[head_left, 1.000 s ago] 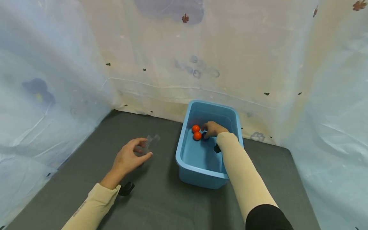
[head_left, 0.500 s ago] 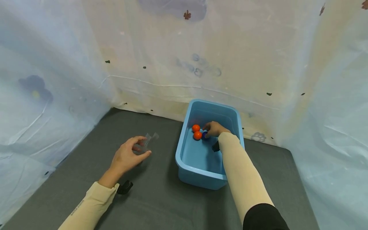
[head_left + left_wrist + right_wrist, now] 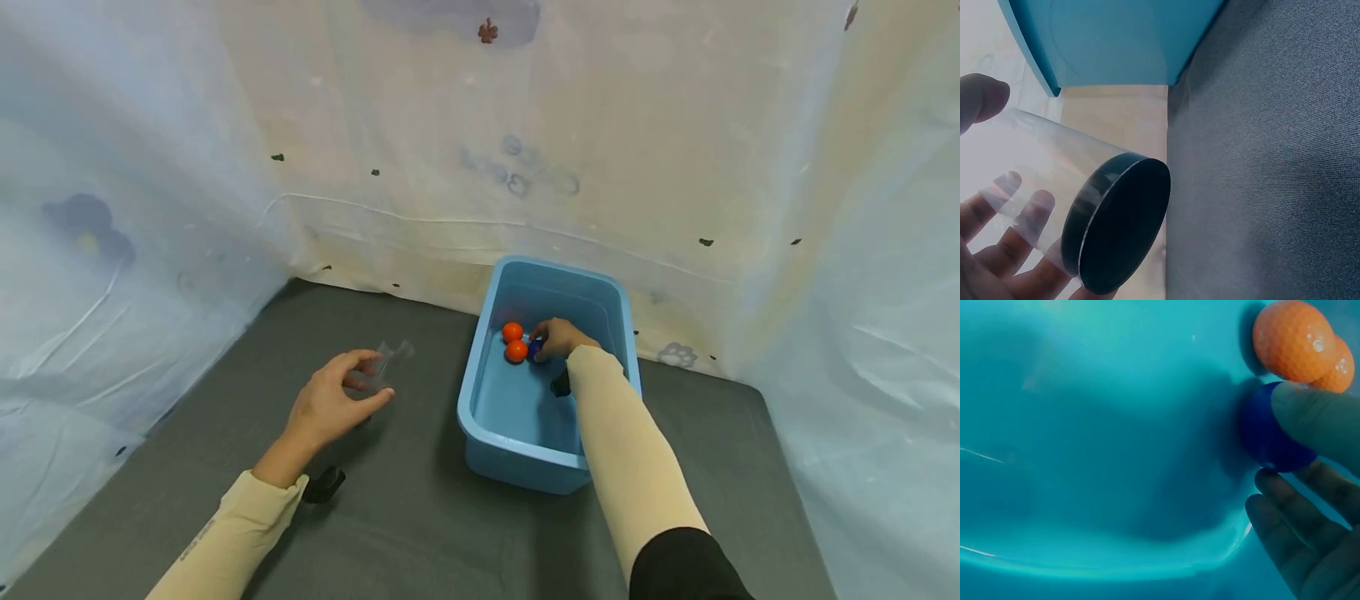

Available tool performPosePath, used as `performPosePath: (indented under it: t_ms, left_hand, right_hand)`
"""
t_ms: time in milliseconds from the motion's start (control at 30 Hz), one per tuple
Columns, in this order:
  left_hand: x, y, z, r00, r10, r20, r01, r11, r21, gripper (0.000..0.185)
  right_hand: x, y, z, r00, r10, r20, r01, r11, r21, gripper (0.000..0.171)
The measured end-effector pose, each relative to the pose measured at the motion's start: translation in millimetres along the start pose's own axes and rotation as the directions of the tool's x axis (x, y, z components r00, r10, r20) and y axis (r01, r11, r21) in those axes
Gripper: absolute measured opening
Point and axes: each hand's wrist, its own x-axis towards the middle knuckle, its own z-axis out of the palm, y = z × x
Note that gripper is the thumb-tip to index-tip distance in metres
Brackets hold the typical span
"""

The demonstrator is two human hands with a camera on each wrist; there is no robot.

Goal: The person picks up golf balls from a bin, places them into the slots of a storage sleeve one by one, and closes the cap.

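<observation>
My left hand is raised over the dark table, left of the bin, and grips a clear plastic cylinder with a dark round base. Its thumb is on one side and fingers on the other; the cylinder tilts, base lower in the left wrist view. My right hand reaches down inside the light blue bin. Thumb and fingertips pinch a dark blue ball. Beside it on the bin floor are two orange golf balls, the nearer one right at the blue ball.
The bin stands toward the back of the grey cloth-covered table, near a patterned curtain. More pale blue sheeting hangs at both sides. The bin's raised rim surrounds my right forearm's path.
My right thumb and fingers have drawn in on the blue ball, which shows more plainly now. The left hand with the cylinder has barely shifted; the head view has moved slightly.
</observation>
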Motion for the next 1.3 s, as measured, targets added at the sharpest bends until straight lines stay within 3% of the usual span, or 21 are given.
performPosePath:
  t_ms: [300, 633, 1067, 1300]
  left_hand:
    - [-2.3, 0.3, 0.5, 1.0, 0.003, 0.012, -0.003, 1.0, -0.004, 0.057]
    - [7.8, 10.4, 4.7, 0.999, 0.037, 0.02, -0.035, 0.998, -0.055, 0.057]
    - [16.4, 15.5, 4.0, 0.998, 0.048, 0.033, -0.046, 0.997, -0.057, 0.057]
    - [20.0, 17.4, 4.4, 0.998, 0.053, 0.03, -0.051, 0.997, -0.052, 0.054]
  right_hand:
    - [-1.4, 7.7, 3.7, 1.0, -0.018, -0.021, 0.017, 1.0, -0.014, 0.037]
    - [-15.4, 6.7, -10.6, 0.999, 0.012, -0.049, -0.015, 0.998, -0.057, 0.04]
    - [-36.3, -17.7, -39.9, 0.983, -0.181, -0.032, 0.173, 0.967, -0.186, 0.035]
    - [-42.8, -27.9, -47.9, 0.962, -0.271, -0.016, 0.263, 0.946, -0.19, 0.035]
